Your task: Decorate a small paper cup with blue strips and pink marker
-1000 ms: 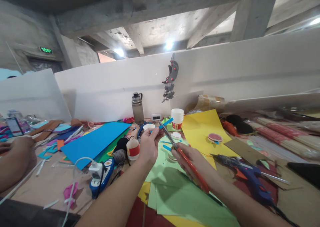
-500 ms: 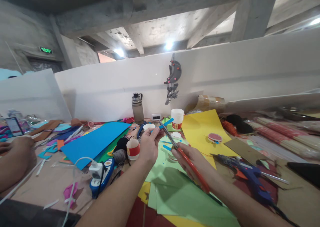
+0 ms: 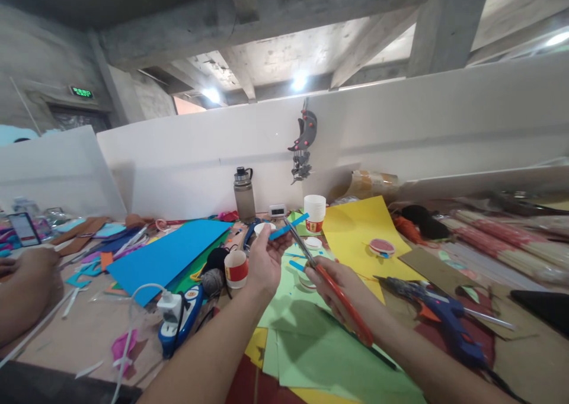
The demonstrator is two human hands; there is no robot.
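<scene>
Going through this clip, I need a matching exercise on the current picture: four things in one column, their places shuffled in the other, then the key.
Things
1. blue strip
2. bottle
3. red-handled tool
4. glue gun

Places
A. standing in front of the white board
B. lying at the right side of the picture
C. between the fingers of the left hand
D. gripped in the right hand

Right pairs: 1-C, 2-A, 3-D, 4-B
</scene>
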